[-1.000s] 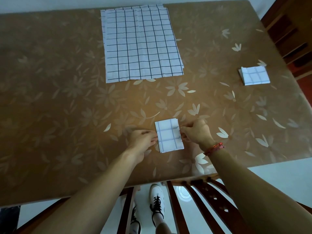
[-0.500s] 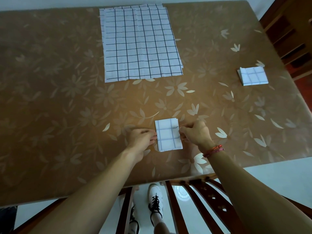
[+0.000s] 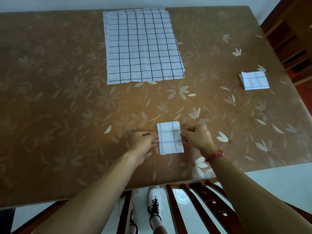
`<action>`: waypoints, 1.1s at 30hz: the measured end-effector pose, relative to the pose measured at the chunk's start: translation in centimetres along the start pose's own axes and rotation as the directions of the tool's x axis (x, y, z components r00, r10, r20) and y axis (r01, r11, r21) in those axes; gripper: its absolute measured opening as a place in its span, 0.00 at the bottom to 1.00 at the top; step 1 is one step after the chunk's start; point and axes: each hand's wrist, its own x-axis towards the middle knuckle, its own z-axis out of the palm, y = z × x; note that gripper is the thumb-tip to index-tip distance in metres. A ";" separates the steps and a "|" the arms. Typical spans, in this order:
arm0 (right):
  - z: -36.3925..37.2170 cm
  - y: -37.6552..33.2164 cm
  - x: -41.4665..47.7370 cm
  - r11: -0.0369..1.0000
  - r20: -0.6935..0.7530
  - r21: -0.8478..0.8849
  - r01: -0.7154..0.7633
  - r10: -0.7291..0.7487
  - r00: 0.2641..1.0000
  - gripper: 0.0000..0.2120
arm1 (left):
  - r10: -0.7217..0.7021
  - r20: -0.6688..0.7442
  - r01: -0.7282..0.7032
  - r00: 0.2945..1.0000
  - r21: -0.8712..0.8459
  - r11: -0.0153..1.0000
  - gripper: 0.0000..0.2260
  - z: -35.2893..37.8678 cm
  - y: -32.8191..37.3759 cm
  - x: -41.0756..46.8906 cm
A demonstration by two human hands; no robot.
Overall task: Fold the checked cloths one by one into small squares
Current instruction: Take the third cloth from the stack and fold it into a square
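Note:
A white checked cloth (image 3: 169,137), folded to a small upright rectangle, lies flat near the table's front edge. My left hand (image 3: 142,141) pinches its left edge and my right hand (image 3: 196,137) pinches its right edge, both about halfway up. A stack of unfolded checked cloths (image 3: 143,46) lies spread at the far middle of the table. One folded small square cloth (image 3: 254,80) rests at the right side.
The brown table (image 3: 59,98) has a flowered glossy cover. A wooden chair back (image 3: 199,205) sits below the front edge, with white shoes (image 3: 154,206) on the floor. Dark wooden furniture (image 3: 290,39) stands beyond the right edge.
Both hands stay pinched on the sides of the folded cloth; nothing has visibly moved apart from a slight shift of the camera.

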 end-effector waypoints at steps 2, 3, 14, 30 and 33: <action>-0.2 -0.3 0.0 1.000 -0.003 -0.002 0.028 -0.028 1.000 0.09 | 0.025 0.002 -0.025 1.000 0.033 0.999 0.05 -0.3 0.3 -0.2; -0.3 -0.5 0.1 0.999 -0.005 0.004 0.040 -0.040 0.999 0.08 | 0.044 0.001 -0.044 0.999 0.056 0.997 0.05 -0.5 0.4 -0.1; -0.3 -6.5 3.7 0.970 0.007 -0.091 0.227 -0.227 0.974 0.08 | 0.556 0.086 -0.481 0.827 0.621 0.618 0.06 -5.9 4.5 4.6; 3.4 -12.8 15.2 0.813 -0.089 -0.510 0.280 -0.373 0.924 0.27 | 0.630 0.212 -0.372 0.747 0.919 0.132 0.21 -9.4 12.0 18.2; 3.7 -13.0 16.6 0.801 -0.097 -0.526 0.286 -0.391 0.915 0.30 | 0.628 0.203 -0.352 0.751 0.928 0.121 0.24 -9.5 12.7 19.5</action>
